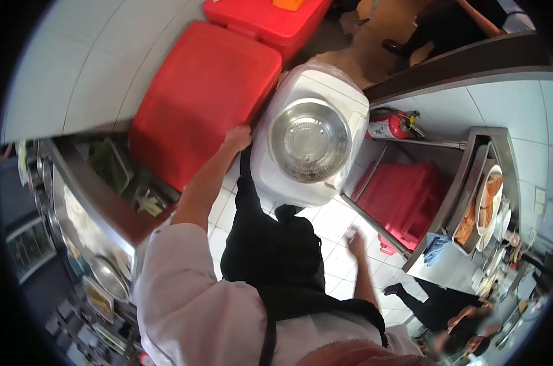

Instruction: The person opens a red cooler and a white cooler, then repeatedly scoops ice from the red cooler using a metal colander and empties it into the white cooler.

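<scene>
My left hand (238, 138) rests at the right edge of a large red lid (203, 104), its fingers bent over the rim. Whether the fingers grip that edge is hard to make out. Just right of it stands a white container (270, 177) with clear plastic around it, and a round perforated metal basin (310, 140) sits on top. Lower right, my right hand (354, 239) hangs over the white tiled floor, away from any object. It is blurred, and its finger positions are unclear.
A fire extinguisher (389, 127) stands by the right wall. Beneath the metal counter is a red bin (404, 195); trays of food (487, 201) and a blue cloth (436, 247) lie on top. Other people are at lower right and upper right. Another counter edge (96, 204) is at left.
</scene>
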`<move>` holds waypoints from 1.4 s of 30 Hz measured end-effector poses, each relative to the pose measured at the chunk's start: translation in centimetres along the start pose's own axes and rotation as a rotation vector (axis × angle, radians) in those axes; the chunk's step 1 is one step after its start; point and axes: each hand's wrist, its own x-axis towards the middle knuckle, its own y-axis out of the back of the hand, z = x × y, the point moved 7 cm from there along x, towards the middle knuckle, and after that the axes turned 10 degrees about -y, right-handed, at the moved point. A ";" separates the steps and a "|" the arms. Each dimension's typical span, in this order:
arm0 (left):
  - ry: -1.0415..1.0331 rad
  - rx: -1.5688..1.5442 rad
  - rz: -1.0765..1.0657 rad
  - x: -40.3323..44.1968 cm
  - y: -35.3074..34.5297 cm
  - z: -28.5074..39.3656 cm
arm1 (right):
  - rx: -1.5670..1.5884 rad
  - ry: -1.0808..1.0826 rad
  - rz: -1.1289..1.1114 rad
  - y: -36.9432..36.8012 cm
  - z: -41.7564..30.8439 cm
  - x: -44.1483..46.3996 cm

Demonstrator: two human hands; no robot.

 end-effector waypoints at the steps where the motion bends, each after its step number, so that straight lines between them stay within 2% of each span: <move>1: -0.130 0.179 -0.053 1.2 0.4 1.3 | -0.032 -0.087 -0.109 -4.1 1.0 -5.2; 2: -0.262 0.356 -0.102 1.9 -0.1 2.7 | 0.093 -0.202 -0.168 -5.9 0.9 -10.4; 3: -0.394 0.535 -0.141 2.6 -0.9 3.8 | 0.080 -0.311 -0.296 -8.2 2.0 -15.2; 4: -0.437 0.670 -0.203 3.6 -2.5 3.8 | 0.161 -0.804 -0.527 -10.8 4.2 -20.6; 6: -0.524 0.870 -0.254 5.2 -5.0 2.9 | 0.228 -0.275 -0.480 -11.0 3.8 -27.8; 7: -0.569 0.932 -0.247 5.9 -5.5 2.7 | -0.079 -0.040 -0.426 -12.0 3.3 -29.5; 11: -0.784 1.134 -0.329 5.2 -5.4 2.3 | -0.042 -0.463 -0.680 -14.1 1.3 -30.6; 13: -0.835 1.060 -0.371 4.6 -5.6 1.1 | 0.296 -0.560 -0.615 -15.0 0.3 -29.7; 14: -0.874 1.051 -0.383 4.4 -6.1 0.6 | 0.610 -0.541 -0.476 -15.2 -0.4 -28.8; 16: -0.902 1.043 -0.420 4.4 -8.0 -0.4 | 1.083 -0.645 -0.289 -15.1 -1.9 -26.7; 18: -0.934 1.049 -0.445 4.9 -7.8 0.5 | 1.411 -0.940 -0.240 -13.3 -4.6 -25.8; 22: -1.021 1.136 -0.467 0.5 -0.6 1.0 | 1.132 -1.015 -0.211 -12.3 -4.5 -24.1; 23: -1.110 1.042 -0.467 -1.7 4.4 3.0 | 1.078 -1.013 -0.219 -12.9 -2.7 -24.2; 25: -1.084 0.975 -0.423 -3.2 9.5 2.4 | 1.174 -0.884 -0.167 -14.3 0.3 -24.1; 26: -1.051 0.967 -0.382 -3.9 12.4 1.5 | 1.378 -0.985 -0.231 -15.8 1.9 -23.9; 27: -1.024 0.986 -0.335 -4.8 15.0 0.3 | 1.255 -0.886 -0.185 -13.8 -0.4 -23.1; 28: -0.998 1.023 -0.268 -5.3 17.6 -1.0 | 1.171 -1.035 -0.203 -12.5 -2.0 -22.2; 30: -0.918 1.115 -0.157 -7.2 23.1 -4.0 | 1.156 -1.109 -0.335 -14.8 -0.5 -21.2; 31: -0.868 1.145 -0.115 -8.1 26.1 -5.2 | 1.123 -1.008 -0.367 -14.4 -1.1 -20.5; 34: -0.670 1.196 -0.018 -10.9 34.6 -8.1 | 1.103 -0.998 -0.400 -13.7 -1.8 -18.0; 37: -0.386 1.110 0.255 -12.0 39.2 -10.2 | 1.025 -0.914 -0.416 -10.4 -3.8 -15.5; 39: -0.158 1.168 0.201 -12.9 39.3 -9.0 | 1.108 -0.767 -0.348 -8.4 -4.1 -14.0; 40: -0.132 1.232 0.397 -13.1 38.6 -10.5 | 1.173 -0.687 -0.377 -11.6 1.1 -13.7; 41: -0.083 1.111 0.449 -11.9 38.9 -11.7 | 1.082 -0.704 -0.299 -10.7 1.5 -12.4; 42: -0.209 1.056 0.654 -12.6 40.2 -10.4 | 0.994 -0.742 -0.228 -8.4 -0.5 -11.5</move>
